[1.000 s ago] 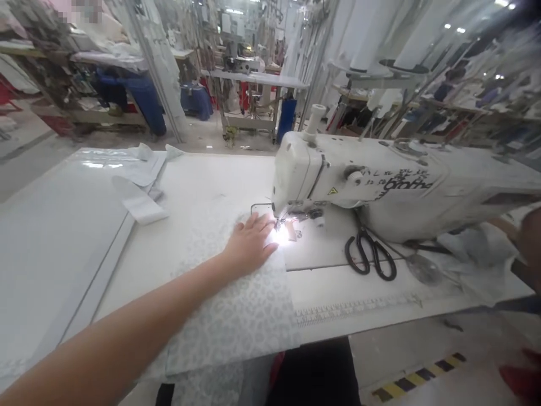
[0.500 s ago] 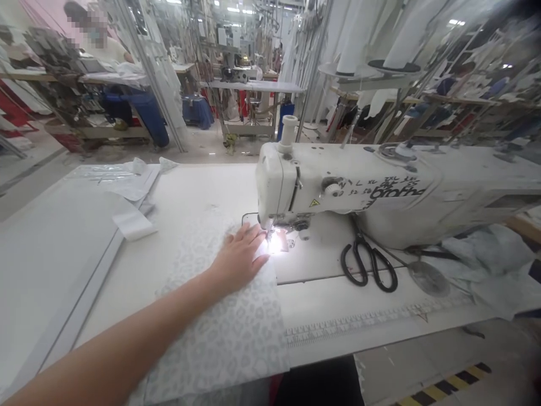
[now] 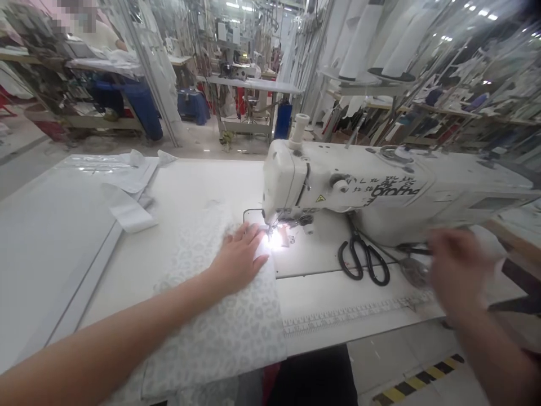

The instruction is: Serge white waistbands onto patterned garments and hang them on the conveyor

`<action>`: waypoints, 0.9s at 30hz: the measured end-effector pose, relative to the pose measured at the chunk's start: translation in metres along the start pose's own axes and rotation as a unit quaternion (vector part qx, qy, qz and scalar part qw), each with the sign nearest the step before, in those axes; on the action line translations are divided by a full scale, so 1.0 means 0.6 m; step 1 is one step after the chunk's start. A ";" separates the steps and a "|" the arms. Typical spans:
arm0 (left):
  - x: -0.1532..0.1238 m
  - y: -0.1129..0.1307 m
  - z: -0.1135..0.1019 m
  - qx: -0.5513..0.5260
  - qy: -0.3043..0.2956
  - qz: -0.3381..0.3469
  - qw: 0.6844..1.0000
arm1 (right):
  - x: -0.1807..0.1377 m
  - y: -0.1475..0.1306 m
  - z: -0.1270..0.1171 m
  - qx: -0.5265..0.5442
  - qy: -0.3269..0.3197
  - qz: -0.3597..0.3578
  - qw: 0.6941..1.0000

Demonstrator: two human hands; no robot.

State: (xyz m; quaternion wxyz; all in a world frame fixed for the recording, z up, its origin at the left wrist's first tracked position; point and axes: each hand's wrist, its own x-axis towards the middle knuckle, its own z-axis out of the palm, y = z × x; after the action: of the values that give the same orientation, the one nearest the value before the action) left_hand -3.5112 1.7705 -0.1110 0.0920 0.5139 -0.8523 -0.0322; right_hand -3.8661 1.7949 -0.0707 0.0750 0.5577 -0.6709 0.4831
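My left hand (image 3: 239, 256) lies flat with fingers spread on a pale leopard-print cloth (image 3: 228, 332). Its fingertips are close beside the lit needle area of a white sewing machine (image 3: 338, 177). The cloth reaches from the needle to the table's front edge and hangs over it. On the right, my right hand (image 3: 460, 270) is smeared by motion above the table's front right part, its fingers unclear. Pale cloth (image 3: 490, 242) shows just behind it; whether the hand holds it I cannot make out. Black-handled scissors (image 3: 366, 262) lie below the machine arm.
A printed ruler strip (image 3: 346, 318) runs along the table's front edge. At left lie a folded white strip (image 3: 131, 211) and clear plastic (image 3: 97, 163). Thread cones (image 3: 359, 45) stand behind the machine. Further back are other sewing tables and a person (image 3: 95, 34).
My right hand has come into view from the right. The crumpled pale cloth that lay there has shifted and shows less. My left hand stays on the leopard-print cloth. The view has moved slightly.
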 end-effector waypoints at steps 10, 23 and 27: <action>-0.009 0.009 0.007 -0.004 -0.007 -0.042 0.999 | -0.091 -0.175 0.195 0.100 -0.390 -0.088 0.911; -0.004 0.004 0.029 -0.043 0.011 -0.061 0.997 | -0.092 -0.220 0.237 0.119 -0.357 0.028 0.926; -0.004 0.004 0.027 -0.047 0.010 -0.060 0.997 | -0.093 -0.219 0.238 0.106 -0.352 0.003 0.930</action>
State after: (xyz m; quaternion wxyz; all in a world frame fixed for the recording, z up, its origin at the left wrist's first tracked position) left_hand -3.5152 1.7729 -0.1269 0.1221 0.5595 -0.8166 -0.0728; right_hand -3.6751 1.7396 -0.1064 -0.2272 0.6947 -0.6004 0.3246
